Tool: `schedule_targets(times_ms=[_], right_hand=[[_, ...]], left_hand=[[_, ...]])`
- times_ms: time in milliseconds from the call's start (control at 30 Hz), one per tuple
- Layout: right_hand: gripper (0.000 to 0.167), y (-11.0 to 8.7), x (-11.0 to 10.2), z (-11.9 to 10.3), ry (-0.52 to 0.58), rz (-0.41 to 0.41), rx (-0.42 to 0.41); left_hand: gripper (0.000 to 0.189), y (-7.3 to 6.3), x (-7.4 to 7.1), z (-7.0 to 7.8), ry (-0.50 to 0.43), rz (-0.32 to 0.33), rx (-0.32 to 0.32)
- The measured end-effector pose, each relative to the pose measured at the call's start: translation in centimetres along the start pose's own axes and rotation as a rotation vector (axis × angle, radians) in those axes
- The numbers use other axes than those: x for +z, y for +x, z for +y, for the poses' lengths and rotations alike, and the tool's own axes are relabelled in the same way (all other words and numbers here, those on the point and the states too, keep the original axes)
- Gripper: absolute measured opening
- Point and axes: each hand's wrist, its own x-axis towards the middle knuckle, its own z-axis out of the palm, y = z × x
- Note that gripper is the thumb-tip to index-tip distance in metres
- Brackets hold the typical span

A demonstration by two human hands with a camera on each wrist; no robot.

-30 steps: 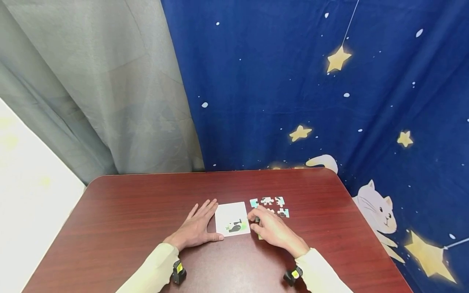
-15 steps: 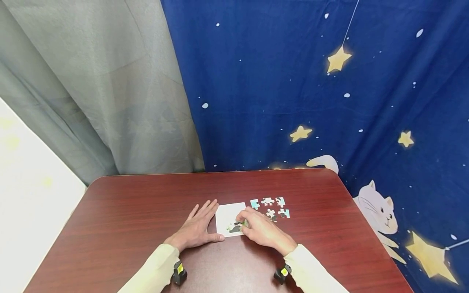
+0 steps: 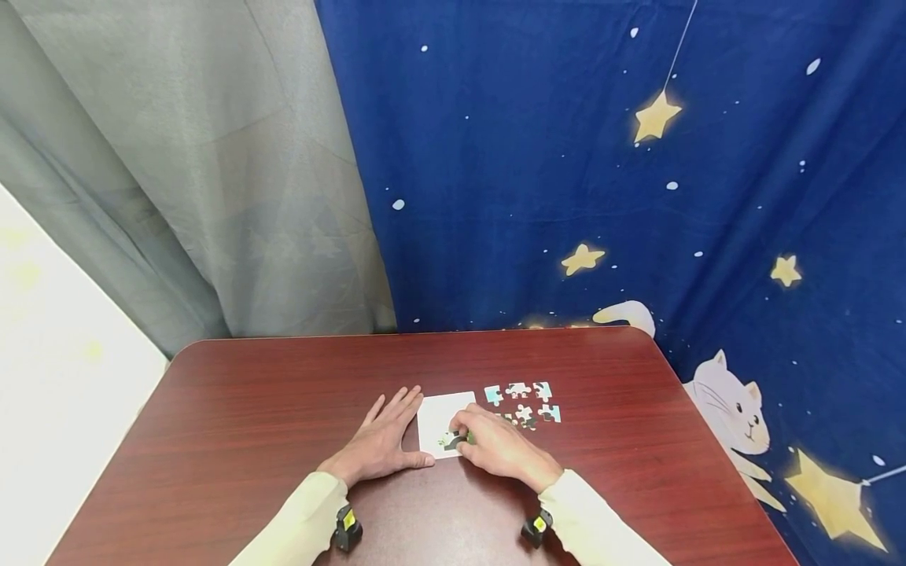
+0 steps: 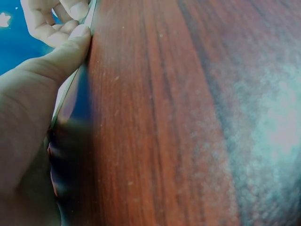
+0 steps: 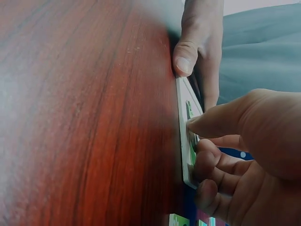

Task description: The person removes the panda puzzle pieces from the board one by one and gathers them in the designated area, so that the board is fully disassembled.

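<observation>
A square white board (image 3: pixel 435 409) lies on the table, with pieces of a panda picture along its near side. My left hand (image 3: pixel 382 442) rests flat with fingers spread along the board's left side. Its thumb (image 4: pixel 61 56) lies at the board's near left corner. My right hand (image 3: pixel 506 448) is over the board's near right part, thumb and curled fingers around a green-edged jigsaw piece (image 5: pixel 193 154). That piece is down at the board's face and mostly covered by the fingers.
Several loose jigsaw pieces, among them a light blue one (image 3: pixel 492 395) and a black-and-blue one (image 3: pixel 549 413), lie right of the board. Beneath is a red-brown wooden table (image 3: pixel 283 393). A blue star-patterned curtain (image 3: pixel 510 196) and a grey curtain (image 3: pixel 283 196) hang behind.
My right hand has moved left from the loose pieces onto the board, carrying a jigsaw piece, then a little further left. The left hand has stayed in place.
</observation>
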Motion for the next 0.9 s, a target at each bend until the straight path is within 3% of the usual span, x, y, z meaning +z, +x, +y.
schedule_targets(times_ms=[200,533,900], right_hand=[[0.016,0.6,-0.1,0.0,0.018,-0.014,0.000],[0.016,1.1,-0.3,0.2,0.090,-0.050,0.029],[0.019,1.1,-0.2,0.3,0.081,-0.037,0.034]], left_hand=[[0.116,0.1,0.1,-0.1,0.006,0.010,0.006],[0.113,0.0,-0.6,0.8,0.055,-0.043,-0.031],[0.113,0.2,-0.5,0.6,0.065,-0.052,-0.042]])
